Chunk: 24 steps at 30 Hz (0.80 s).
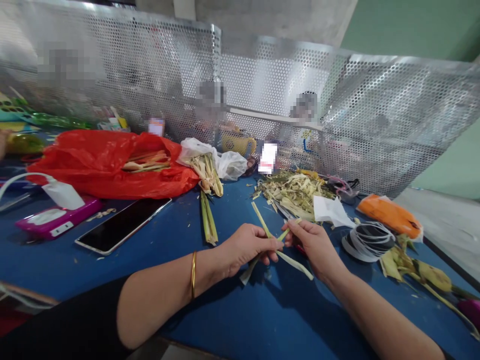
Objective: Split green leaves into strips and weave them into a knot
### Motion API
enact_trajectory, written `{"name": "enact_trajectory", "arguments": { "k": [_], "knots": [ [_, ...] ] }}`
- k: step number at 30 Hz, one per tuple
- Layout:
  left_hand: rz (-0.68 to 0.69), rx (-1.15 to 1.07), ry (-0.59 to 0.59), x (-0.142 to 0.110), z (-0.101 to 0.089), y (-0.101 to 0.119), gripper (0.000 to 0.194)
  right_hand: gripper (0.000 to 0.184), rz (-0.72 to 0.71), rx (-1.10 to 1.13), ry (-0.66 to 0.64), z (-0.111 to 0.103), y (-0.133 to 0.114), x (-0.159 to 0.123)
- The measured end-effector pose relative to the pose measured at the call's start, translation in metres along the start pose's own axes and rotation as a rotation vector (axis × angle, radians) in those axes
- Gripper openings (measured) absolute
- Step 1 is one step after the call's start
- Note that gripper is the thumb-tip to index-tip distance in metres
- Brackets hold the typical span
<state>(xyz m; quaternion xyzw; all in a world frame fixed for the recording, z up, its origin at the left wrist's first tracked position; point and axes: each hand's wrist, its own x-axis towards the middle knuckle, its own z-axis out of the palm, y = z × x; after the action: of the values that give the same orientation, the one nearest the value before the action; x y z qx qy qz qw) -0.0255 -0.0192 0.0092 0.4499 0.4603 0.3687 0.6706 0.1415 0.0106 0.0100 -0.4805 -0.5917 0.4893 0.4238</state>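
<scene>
My left hand (250, 246) pinches pale green plant strips (294, 263) where they cross over each other. One end points up and away, and others hang down toward the table. Close by on the right, my right hand (305, 240) has its thumb and finger closed on the upper end of one strip. Both hands are held above the blue table, nearly touching. Behind them a heap of shredded plant scraps (296, 190) lies on the table, with a blade-like metal tool (283, 211) partly hidden at its edge. Longer green stalks (208, 217) lie to the left.
A red plastic bag (93, 165) with stalks, a phone (123, 225) and a purple power strip (60, 220) occupy the left. On the right are a spool of white cord (367, 241), an orange packet (390, 216) and dried leaves (431, 277). A perforated metal screen (270, 70) stands behind.
</scene>
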Motion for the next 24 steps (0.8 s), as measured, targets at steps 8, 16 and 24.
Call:
{"name": "enact_trajectory", "arguments": {
  "k": [8,16,24],
  "knots": [
    [-0.1,-0.276,0.018,0.005,-0.008,0.0,0.042,0.015,-1.094,-1.091,-0.087,-0.008,-0.026,-0.021],
    [-0.062,-0.223,-0.003,0.006,-0.006,0.0,0.024,0.026,-1.178,-1.413,-0.397,0.012,-0.009,-0.027],
    [0.031,-0.274,0.029,0.0,0.001,-0.001,0.022,0.032,-1.242,-1.168,-0.33,0.014,-0.01,-0.036]
  ]
}}
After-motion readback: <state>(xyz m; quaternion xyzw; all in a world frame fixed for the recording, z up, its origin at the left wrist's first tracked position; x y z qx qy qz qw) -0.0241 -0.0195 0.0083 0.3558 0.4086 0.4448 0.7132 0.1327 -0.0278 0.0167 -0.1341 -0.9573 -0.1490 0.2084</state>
